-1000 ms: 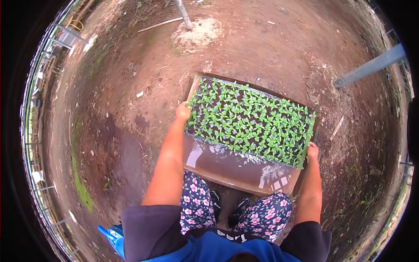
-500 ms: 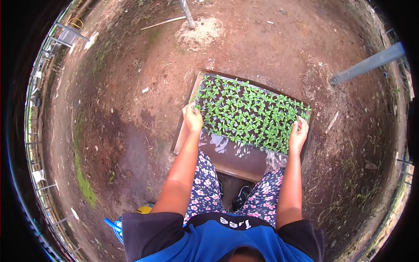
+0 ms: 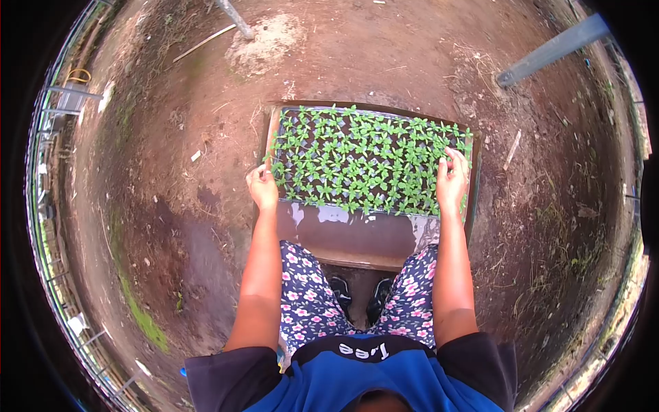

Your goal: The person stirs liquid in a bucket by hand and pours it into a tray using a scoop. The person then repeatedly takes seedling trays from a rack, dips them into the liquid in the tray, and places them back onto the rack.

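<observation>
A rectangular tray of green seedlings sits at the far side of a shallow basin of water in front of my legs. My left hand is at the tray's left edge, its thumb and fingers pressed together near the leaves; what lies between them is too small to make out. Over the right end of the tray, my right hand has its fingers raised and apart among the leaves, with nothing visible in it.
A grey post stands at the upper right, and a thinner pole rises at the top. Brown soil surrounds the basin, with a stick to its right. My shoes are just below the basin.
The view has shifted, so the tray and basin appear further left and more level. The fingers of my right hand look more spread over the leaves.
</observation>
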Motion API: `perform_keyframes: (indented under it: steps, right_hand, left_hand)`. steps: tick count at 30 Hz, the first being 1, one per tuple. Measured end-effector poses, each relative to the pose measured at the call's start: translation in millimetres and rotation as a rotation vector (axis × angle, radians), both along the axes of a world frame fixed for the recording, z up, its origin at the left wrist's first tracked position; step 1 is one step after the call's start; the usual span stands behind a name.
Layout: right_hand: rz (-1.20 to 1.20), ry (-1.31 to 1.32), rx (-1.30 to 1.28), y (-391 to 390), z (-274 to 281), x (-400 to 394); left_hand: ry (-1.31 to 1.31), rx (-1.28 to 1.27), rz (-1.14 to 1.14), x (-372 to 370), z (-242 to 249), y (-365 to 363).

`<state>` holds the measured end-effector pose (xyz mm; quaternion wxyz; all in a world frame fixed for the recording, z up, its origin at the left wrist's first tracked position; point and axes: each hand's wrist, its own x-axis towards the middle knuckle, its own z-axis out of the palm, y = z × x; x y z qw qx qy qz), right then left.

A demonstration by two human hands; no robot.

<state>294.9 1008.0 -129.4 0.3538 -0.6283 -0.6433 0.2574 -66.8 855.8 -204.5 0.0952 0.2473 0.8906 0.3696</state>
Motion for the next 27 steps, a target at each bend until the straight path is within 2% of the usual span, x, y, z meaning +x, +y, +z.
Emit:
perform_keyframes:
  steps: [4, 7, 8, 9, 11, 13, 20, 23, 25, 27]
  right_hand:
    - [0.014, -0.046, -0.002, -1, -4, 3]
    - [0.023, -0.069, 0.026, -1, -5, 3]
    - [0.013, -0.056, 0.003, -2, -2, 1]
    - [0.047, -0.123, 0.124, 1, -7, 2]
    - [0.038, -0.106, 0.079, -1, -9, 0]
    - [0.050, -0.097, 0.060, 0, -16, -1]
    - [0.073, -0.075, -0.010, -3, -9, -7]
    - [0.047, 0.023, -0.032, -3, -11, 0]
    - [-0.074, 0.130, -0.120, 2, -5, 15]
    - [-0.265, 0.485, -0.341, 12, -1, 41]
  left_hand:
    - [-0.027, -0.024, -0.047, 5, 5, 4]
    - [0.076, 0.040, -0.092, -1, -16, -1]
    - [0.025, -0.006, -0.067, 3, -3, 1]
    - [0.001, -0.061, -0.033, 4, 3, 1]
    - [0.081, -0.055, -0.011, -6, -16, -7]
    - [-0.017, -0.060, 0.070, -5, -14, -5]
    - [-0.131, 0.017, 0.146, -15, -47, -12]
    - [-0.218, 0.015, 0.186, -5, -15, -5]
    - [-0.161, -0.024, 0.236, -25, -45, -12]
    - [-0.106, -0.109, 0.223, -56, -75, -19]
